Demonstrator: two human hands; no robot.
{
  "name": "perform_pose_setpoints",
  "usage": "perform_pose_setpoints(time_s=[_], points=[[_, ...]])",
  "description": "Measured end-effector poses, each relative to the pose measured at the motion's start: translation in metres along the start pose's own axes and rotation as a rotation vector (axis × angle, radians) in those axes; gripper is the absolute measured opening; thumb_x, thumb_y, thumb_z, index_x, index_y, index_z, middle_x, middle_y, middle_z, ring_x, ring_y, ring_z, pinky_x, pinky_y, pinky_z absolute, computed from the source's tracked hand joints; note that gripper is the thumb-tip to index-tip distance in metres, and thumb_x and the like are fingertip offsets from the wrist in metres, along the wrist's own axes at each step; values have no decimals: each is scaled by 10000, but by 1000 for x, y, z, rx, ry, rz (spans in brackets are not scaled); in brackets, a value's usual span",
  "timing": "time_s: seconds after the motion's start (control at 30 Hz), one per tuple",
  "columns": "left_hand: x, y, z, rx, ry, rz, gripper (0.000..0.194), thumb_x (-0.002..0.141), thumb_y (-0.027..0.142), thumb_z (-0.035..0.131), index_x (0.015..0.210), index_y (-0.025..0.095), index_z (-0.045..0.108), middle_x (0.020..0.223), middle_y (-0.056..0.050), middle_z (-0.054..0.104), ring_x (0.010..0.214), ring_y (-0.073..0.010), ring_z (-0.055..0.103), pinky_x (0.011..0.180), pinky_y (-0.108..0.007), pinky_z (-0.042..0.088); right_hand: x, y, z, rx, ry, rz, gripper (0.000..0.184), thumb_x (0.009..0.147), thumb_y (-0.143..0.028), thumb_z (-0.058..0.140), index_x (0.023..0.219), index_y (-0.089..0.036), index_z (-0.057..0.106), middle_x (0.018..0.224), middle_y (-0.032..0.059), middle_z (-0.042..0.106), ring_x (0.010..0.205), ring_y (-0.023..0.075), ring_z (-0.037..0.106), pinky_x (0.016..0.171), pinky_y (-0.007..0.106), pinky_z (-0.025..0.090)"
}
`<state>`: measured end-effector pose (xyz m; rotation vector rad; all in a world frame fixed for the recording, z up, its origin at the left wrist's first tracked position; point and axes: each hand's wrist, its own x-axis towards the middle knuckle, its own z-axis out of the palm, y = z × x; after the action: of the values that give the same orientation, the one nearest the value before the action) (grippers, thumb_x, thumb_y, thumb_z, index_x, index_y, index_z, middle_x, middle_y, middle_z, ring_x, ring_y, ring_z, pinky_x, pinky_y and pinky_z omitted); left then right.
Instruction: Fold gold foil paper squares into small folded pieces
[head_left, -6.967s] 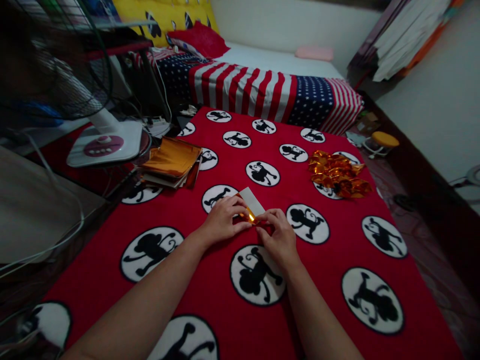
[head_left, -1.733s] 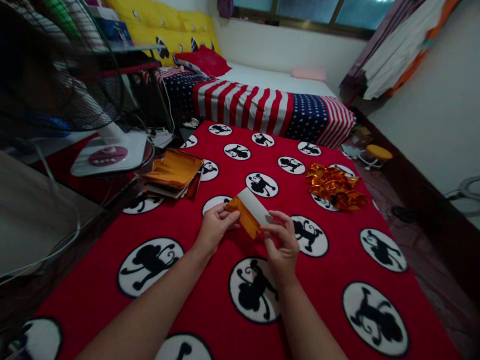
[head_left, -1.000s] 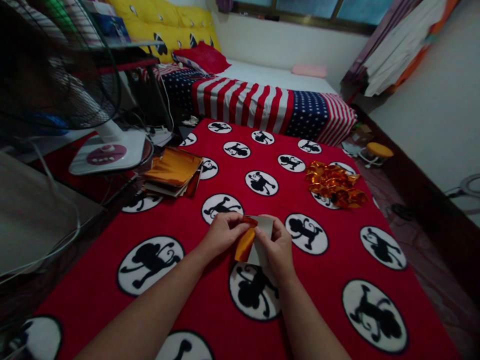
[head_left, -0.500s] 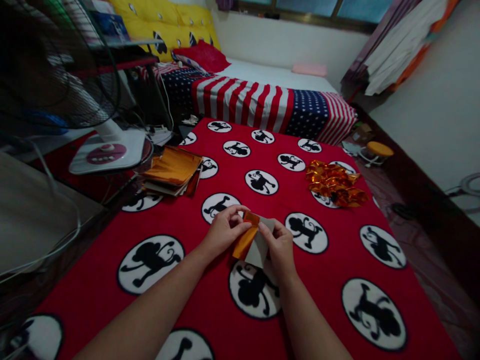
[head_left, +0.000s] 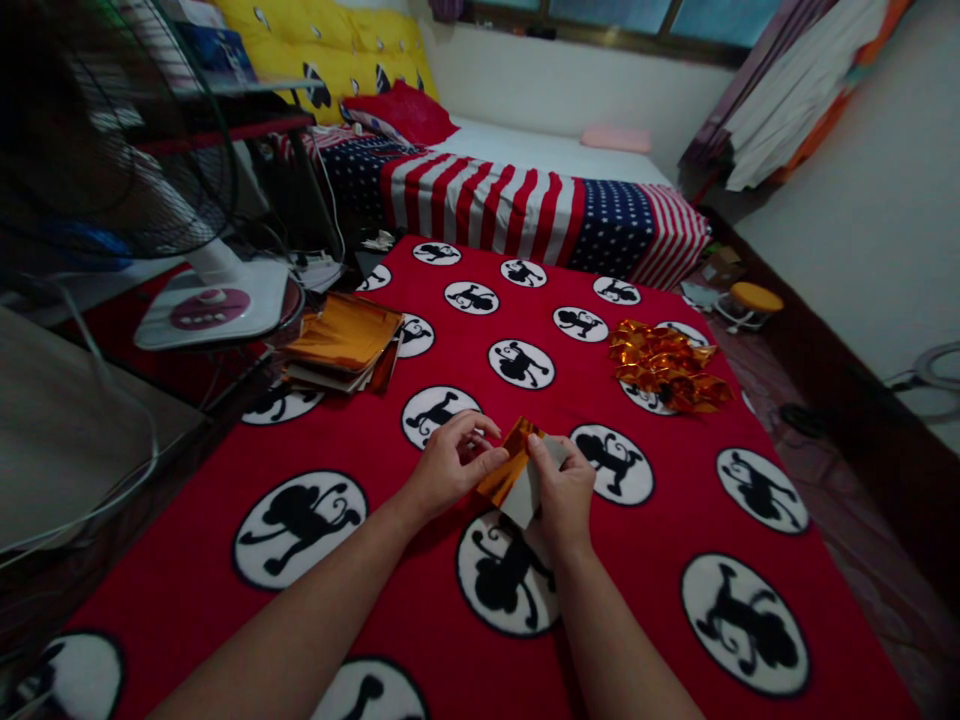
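Observation:
A sheet of gold foil paper (head_left: 523, 496), partly folded so that its grey-white side shows beside the shiny gold, is held above the cloth in front of me. My right hand (head_left: 564, 492) pinches its right side, thumb on top and fingers behind. At the sheet's left edge is my left hand (head_left: 452, 468), its thumb and fingers apart; the thumb tip is at or very near the gold part, and I cannot tell if it touches. To the left lies a stack of gold foil paper (head_left: 349, 332). Several folded gold foil pieces (head_left: 667, 365) are heaped at the right.
A red cloth with monkey prints (head_left: 480, 390) covers the surface under my hands. On the left stands a fan (head_left: 214, 300) with cables near it. Beyond is a bed with a striped, starred cover (head_left: 487, 205). A small stool (head_left: 756, 297) stands on the right.
The left thumb and fingers have come off the sheet's top and spread apart. The sheet has tilted towards the right hand, whose thumb now presses near its upper edge.

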<state>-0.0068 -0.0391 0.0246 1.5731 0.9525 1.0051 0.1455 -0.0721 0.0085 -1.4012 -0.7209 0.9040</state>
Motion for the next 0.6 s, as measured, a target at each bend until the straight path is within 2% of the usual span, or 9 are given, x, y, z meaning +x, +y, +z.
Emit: perform_pose_setpoints(time_s=[0.17, 0.27, 0.37, 0.6], points=[[-3, 3, 0, 77, -88, 58, 295, 735, 401, 723, 840, 149, 611, 1036, -82, 568, 763, -127, 571, 575, -201, 452, 3, 1, -3, -39, 76, -63, 318, 724, -460, 720, 744, -180, 571, 627, -42, 536, 555, 111, 487, 518, 224, 405], [-2, 3, 2, 111, -129, 57, 221, 786, 363, 675, 814, 148, 637, 941, -63, 586, 760, -127, 569, 596, -205, 448, 4, 1, -3, 0, 85, -42, 321, 729, -465, 713, 741, -184, 561, 610, -54, 514, 531, 106, 468, 506, 227, 397], [-1, 2, 2, 121, -135, 37, 192, 841, 323, 608, 801, 142, 656, 870, -54, 601, 759, -130, 576, 622, -212, 448, 4, 5, -4, 5, 82, -43, 320, 734, -469, 708, 741, -183, 565, 604, -59, 514, 527, 102, 458, 507, 228, 389], [-1, 2, 3, 146, -113, 31, 184, 842, 305, 600, 820, 144, 687, 831, -53, 626, 752, -140, 575, 663, -233, 443, 6, 8, -6, -9, 67, -72, 328, 739, -478, 705, 750, -180, 569, 618, -50, 530, 544, 108, 475, 536, 234, 405]])
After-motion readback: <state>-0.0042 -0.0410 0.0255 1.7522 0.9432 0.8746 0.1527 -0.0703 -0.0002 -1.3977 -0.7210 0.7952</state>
